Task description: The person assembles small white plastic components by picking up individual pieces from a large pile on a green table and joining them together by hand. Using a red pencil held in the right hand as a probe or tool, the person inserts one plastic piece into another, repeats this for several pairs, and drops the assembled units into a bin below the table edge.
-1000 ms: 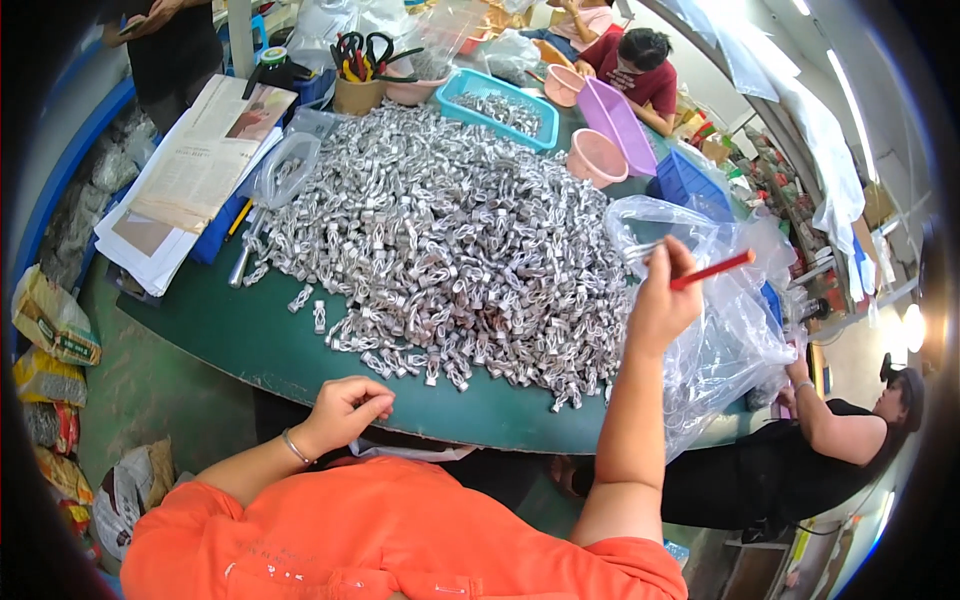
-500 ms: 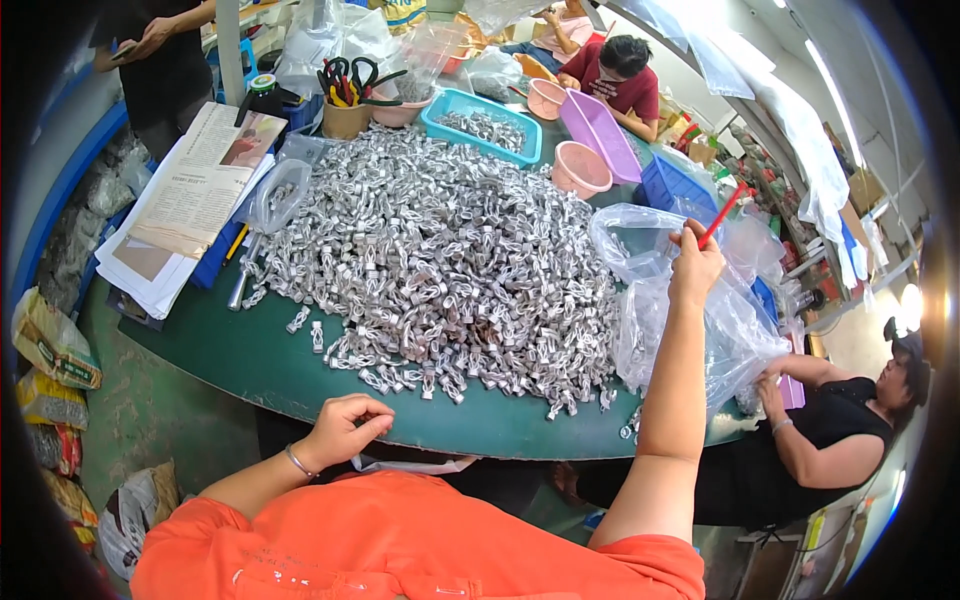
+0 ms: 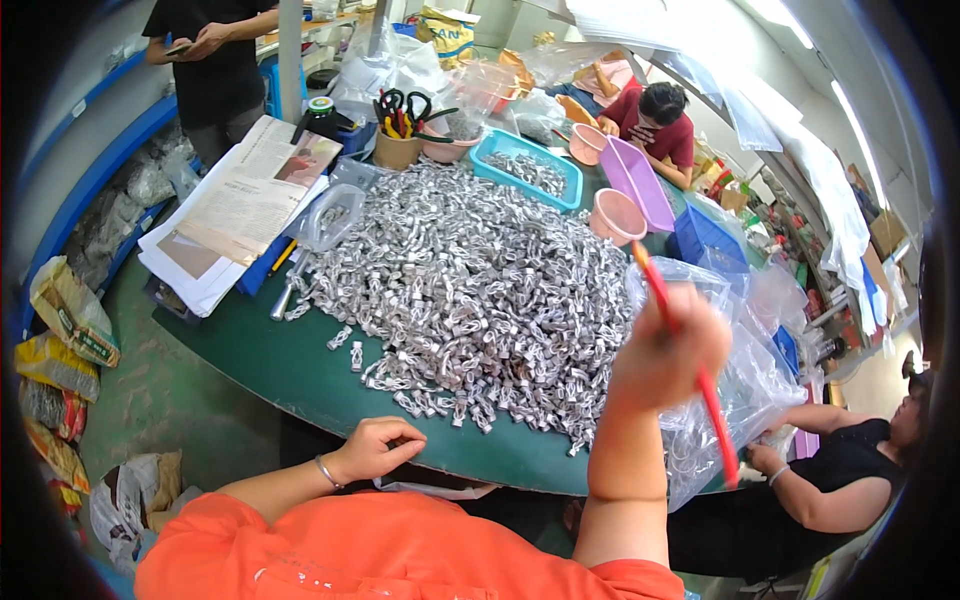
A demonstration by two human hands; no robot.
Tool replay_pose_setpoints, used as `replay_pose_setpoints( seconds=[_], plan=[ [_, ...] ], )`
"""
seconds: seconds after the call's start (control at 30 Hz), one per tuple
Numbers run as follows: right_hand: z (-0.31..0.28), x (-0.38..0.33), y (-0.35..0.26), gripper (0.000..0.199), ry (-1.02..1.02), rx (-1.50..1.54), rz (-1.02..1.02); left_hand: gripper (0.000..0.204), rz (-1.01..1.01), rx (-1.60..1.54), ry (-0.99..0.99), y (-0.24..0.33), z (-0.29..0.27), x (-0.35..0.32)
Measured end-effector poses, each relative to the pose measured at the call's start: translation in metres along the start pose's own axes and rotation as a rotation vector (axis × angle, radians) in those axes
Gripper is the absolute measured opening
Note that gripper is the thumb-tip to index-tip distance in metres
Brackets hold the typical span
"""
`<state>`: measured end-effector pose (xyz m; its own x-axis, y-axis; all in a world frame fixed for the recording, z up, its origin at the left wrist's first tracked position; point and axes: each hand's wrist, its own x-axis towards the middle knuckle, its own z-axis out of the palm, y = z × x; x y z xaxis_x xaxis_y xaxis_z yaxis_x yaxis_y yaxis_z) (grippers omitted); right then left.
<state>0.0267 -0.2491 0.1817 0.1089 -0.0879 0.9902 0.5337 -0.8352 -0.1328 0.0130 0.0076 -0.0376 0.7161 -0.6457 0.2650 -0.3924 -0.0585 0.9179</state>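
Observation:
My right hand (image 3: 675, 345), blurred by motion, is raised over the right side of the table and closed around a long, thin red pencil-like stick (image 3: 716, 422) with a lighter, pointed upper tip. Loosely curled at the table's near edge is my left hand (image 3: 378, 447), a bracelet on its wrist; nothing shows in its fingers. A wide heap of small silvery metal clip-like parts (image 3: 490, 290) covers much of the green tabletop (image 3: 270, 365). Beyond my right hand lies a large clear plastic bag (image 3: 745, 375), partly hidden by that arm.
A teal tray (image 3: 575, 190) of metal parts, a pink bowl (image 3: 618, 215), a purple bin (image 3: 640, 185) and a blue basket (image 3: 708, 240) line the far side. Papers (image 3: 235, 205) and a pot of pliers (image 3: 397, 150) stand left. Other people are around; one person's hands (image 3: 775, 460) touch the bag.
My right hand has swung closer to me and slightly left, away from the bag's top, and the red stick has tilted over. The whole view has shifted; my left hand keeps its pose.

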Motion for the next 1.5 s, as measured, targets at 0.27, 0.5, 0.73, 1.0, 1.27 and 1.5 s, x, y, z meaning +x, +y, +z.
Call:
replay_pose_setpoints(
  seconds=[0.27,0.5,0.73,1.0,1.27,1.5],
  plan=[
    [0.049,-0.005,-0.02,0.027,0.049,0.531,0.474,0.007,0.065,-0.025,0.029,-0.001,0.002,-0.007],
    [0.024,-0.083,-0.064,0.016,-0.782,0.641,0.204,0.019,0.033,-0.029,0.025,0.002,-0.001,-0.013],
    [-0.005,-0.157,-0.063,0.023,-1.225,0.4,0.012,0.044,0.049,0.385,0.221,-0.004,-0.014,-0.009],
    [-0.022,-0.198,-0.043,0.022,-1.182,0.286,-0.055,0.033,0.072,0.512,-0.022,-0.007,0.003,-0.005],
    [-0.01,-0.207,-0.05,0.021,-1.012,0.24,0.036,0.038,0.115,0.553,0.005,-0.01,0.005,0.002],
    [-0.023,-0.202,-0.048,0.016,-0.881,0.242,0.1,0.053,0.087,0.101,0.2,0.017,0.002,0.024]
  ],
)
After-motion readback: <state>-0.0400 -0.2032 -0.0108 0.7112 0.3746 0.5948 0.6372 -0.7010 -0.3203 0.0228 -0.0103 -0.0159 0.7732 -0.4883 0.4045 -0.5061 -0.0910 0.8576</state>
